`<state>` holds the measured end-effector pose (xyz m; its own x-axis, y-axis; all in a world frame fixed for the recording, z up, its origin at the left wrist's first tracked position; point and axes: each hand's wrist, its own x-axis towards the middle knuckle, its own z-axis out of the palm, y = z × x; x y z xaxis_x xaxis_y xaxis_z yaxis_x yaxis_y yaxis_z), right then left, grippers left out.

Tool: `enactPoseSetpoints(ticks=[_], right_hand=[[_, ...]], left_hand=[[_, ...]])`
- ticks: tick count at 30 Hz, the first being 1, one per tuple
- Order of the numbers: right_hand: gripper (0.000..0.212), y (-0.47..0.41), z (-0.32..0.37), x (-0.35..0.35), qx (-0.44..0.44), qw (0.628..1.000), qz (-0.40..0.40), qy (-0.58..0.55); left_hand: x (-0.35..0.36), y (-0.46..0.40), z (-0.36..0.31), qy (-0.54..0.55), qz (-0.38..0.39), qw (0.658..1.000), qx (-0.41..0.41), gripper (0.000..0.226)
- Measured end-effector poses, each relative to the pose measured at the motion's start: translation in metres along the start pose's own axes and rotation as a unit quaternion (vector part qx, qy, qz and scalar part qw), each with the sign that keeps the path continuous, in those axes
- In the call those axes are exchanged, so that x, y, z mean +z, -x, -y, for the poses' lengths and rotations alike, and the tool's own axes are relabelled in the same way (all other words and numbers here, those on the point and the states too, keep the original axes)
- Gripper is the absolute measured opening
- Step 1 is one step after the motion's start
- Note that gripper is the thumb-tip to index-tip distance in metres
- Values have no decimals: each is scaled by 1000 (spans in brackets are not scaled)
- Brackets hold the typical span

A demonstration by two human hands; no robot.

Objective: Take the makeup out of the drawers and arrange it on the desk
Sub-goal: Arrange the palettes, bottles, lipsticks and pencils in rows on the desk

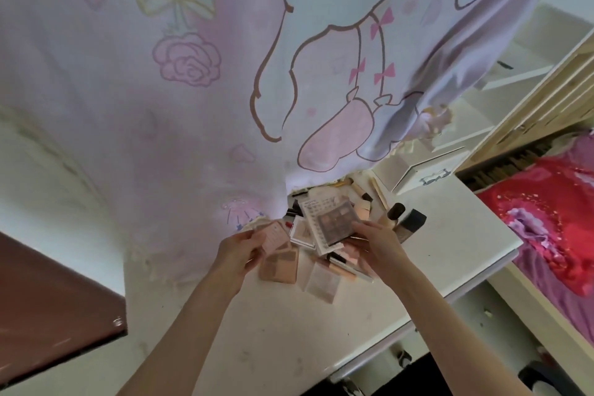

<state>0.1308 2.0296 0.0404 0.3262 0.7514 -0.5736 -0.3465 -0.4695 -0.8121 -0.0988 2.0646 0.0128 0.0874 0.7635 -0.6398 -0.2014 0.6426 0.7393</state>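
Note:
A pile of makeup (324, 254) lies on the white desk (289, 331), at the hem of a hanging cartoon-print cloth. My left hand (239, 251) pinches a small pink card-like packet (273, 236) above a peach compact (279, 267). My right hand (374, 241) holds a clear-lidded eyeshadow palette (336, 222) together with a white printed card (316, 215) under it. Two dark-capped foundation bottles (405, 222) lie to the right of the pile. A small white drawer unit (424, 170) stands behind them on the desk.
A large white and pink cloth (193, 90) hangs over the back of the desk and hides what lies behind it. A red and purple bed cover (546, 219) is on the right. A brown panel (54, 305) sits at the left.

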Motion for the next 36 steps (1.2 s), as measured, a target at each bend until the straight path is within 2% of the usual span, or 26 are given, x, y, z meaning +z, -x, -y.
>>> enactPoseSetpoints(ticks=[4, 10, 17, 20, 23, 26, 29, 31, 33, 36], right_hand=[[8, -40, 10, -4, 23, 999, 18, 33], [17, -106, 18, -13, 6, 978, 44, 202], [16, -139, 10, -22, 17, 966, 54, 252], [19, -147, 3, -25, -27, 951, 57, 304], [29, -152, -8, -26, -135, 898, 62, 415], [48, -153, -21, -26, -226, 834, 54, 500], [50, -153, -31, -31, -334, 764, 44, 550], [46, -157, -38, -35, -395, 729, 43, 558], [45, -165, -46, -40, -423, 719, 65, 547], [52, -176, -59, -47, -472, 677, 108, 555]], left_hand=[[27, -23, 8, -21, -26, 999, 1, 19], [70, -77, 21, -30, -99, 995, 5, 25], [91, -112, 38, -81, -124, 988, 38, 22], [92, -116, 42, -126, -150, 978, 75, 19], [93, -114, 46, -200, -182, 954, 127, 11], [95, -113, 54, -216, -229, 933, 175, 11], [98, -116, 66, -243, -260, 904, 238, 19], [100, -120, 74, -279, -279, 871, 292, 15], [102, -125, 83, -325, -303, 829, 340, 13], [108, -130, 95, -405, -318, 768, 382, 22]])
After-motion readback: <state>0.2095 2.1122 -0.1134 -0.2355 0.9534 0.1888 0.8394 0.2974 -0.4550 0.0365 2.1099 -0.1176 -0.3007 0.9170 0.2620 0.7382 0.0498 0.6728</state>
